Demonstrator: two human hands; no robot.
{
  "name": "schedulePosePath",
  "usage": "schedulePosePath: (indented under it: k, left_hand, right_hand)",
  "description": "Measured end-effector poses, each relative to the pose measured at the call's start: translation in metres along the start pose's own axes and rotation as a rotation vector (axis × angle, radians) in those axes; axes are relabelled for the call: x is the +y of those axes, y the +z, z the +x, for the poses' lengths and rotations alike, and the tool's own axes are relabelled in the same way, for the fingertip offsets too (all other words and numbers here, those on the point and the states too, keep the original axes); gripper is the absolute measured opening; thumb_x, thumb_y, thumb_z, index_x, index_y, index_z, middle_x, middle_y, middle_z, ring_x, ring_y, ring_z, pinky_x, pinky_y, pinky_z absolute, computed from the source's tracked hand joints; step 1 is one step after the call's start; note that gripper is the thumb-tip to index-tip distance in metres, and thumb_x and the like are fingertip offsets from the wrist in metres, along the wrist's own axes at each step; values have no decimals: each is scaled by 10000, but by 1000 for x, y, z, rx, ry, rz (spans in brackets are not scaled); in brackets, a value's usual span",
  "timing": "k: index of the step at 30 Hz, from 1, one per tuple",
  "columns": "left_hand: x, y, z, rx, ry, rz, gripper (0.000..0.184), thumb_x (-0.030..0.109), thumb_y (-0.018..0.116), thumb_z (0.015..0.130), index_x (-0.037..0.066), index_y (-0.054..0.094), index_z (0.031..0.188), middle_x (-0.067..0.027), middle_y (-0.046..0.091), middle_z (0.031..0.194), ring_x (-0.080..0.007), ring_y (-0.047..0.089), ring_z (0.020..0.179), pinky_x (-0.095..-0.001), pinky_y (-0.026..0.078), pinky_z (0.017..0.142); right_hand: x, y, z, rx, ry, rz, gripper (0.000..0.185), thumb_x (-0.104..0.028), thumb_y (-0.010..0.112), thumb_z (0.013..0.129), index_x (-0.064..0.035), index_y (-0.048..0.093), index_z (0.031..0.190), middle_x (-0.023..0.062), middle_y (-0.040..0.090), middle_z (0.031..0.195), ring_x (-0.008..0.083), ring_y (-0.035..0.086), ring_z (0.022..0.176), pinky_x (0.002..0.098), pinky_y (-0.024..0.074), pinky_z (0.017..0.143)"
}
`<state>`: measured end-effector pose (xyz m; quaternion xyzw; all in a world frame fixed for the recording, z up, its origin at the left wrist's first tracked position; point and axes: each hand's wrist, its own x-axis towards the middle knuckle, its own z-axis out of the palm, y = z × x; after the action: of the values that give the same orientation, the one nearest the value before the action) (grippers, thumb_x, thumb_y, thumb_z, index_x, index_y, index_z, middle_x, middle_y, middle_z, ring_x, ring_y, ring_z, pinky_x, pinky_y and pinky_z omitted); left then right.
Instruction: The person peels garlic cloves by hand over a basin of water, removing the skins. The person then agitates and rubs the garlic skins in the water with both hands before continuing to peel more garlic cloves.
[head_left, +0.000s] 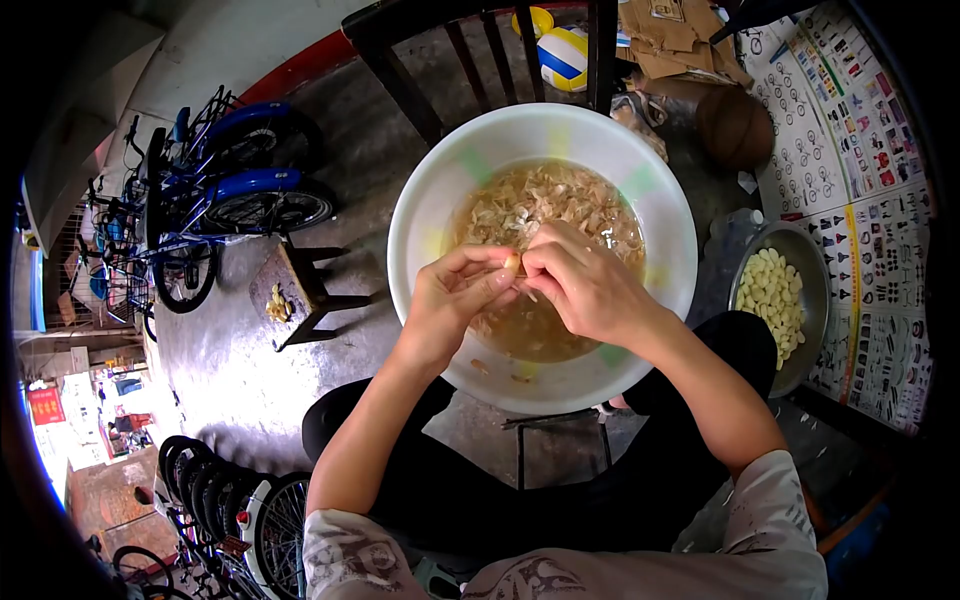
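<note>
Over a wide white basin (418, 235), my two hands meet at their fingertips. My left hand (445, 300) pinches a small garlic clove (512, 262) between thumb and fingers. The fingers of my right hand (585, 285) are closed against the same clove from the other side, partly hiding it. Brownish water fills the lower part of the basin, with many loose garlic skins (560, 195) floating in it. To the right, a metal bowl (818, 300) holds a heap of pale peeled garlic cloves (770, 295).
A dark wooden chair (480, 60) stands just beyond the basin. At left are a small stool (300, 290) with a few pieces on it and several bicycles (240, 190). A ball (563, 60), cardboard (675, 40) and a brown pot (735, 128) lie farther back; printed sheets (885, 200) are at right.
</note>
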<state>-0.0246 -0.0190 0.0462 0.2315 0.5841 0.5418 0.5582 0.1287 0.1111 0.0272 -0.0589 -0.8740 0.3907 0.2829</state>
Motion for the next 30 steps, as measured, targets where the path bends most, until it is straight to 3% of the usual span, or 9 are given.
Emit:
schedulePosePath:
  k: [4,6,9,11,12,14,17,23,30]
  left_hand:
    - [0,1,0,105,-54,-295,339,43,621,941,19,544,1270,-107,629,1202,-169,631,1074,-286,548,890]
    - [0,2,0,129,-64,-402,358,29,629,933,22,539,1279,-104,621,1218,-164,622,1079,-280,551,881]
    - [-5,-3,1,135,27,-180,337,4,670,895,-2,577,1219,-112,646,1156,-163,640,1038,-278,555,873]
    - [-5,-1,0,113,145,145,316,-19,722,845,-39,613,1141,-121,669,1087,-167,657,989,-281,560,866]
    - [-5,3,-2,126,169,106,271,-42,740,818,-70,638,1067,-126,682,1035,-172,672,943,-289,566,854]
    - [0,6,-3,95,157,137,260,-47,734,821,-74,643,1063,-125,683,1035,-171,673,939,-289,568,849]
    - [1,6,-5,65,123,170,228,-53,725,827,-84,661,1043,-127,688,1020,-173,680,919,-287,573,836]
    - [7,1,-7,-24,49,184,207,-26,738,827,-94,676,1012,-129,693,1009,-169,683,919,-274,576,803]
    - [11,-2,-8,-57,6,166,224,14,737,844,-66,699,1049,-113,699,1013,-140,666,858,-258,557,739]
  right_hand:
    - [0,0,-1,15,-62,-16,142,-16,637,862,-30,498,885,78,531,884,259,599,781,376,509,645]
    - [0,-2,-3,5,-3,63,144,-7,647,855,-37,549,956,76,549,910,243,610,795,350,520,668]
    - [-6,-6,1,154,132,254,257,83,632,820,-30,636,1050,52,595,979,191,617,799,293,515,721]
    - [-5,-7,3,204,165,276,284,61,675,816,-36,683,1084,46,643,965,166,640,792,284,528,705]
    - [-3,-7,3,153,125,262,242,48,698,806,-33,700,1034,55,661,934,173,649,787,284,527,690]
    - [-5,-5,2,114,127,253,138,15,750,772,-28,725,900,76,696,853,200,667,764,287,523,654]
    - [0,-10,-1,92,51,222,120,14,754,761,-29,708,863,70,687,847,209,661,746,296,521,650]
    - [5,-8,-1,49,-114,148,82,-42,720,810,-36,657,861,51,652,837,212,657,722,317,516,604]
    - [0,-7,0,65,48,379,104,-11,719,810,-15,631,867,73,635,832,219,652,732,321,507,627]
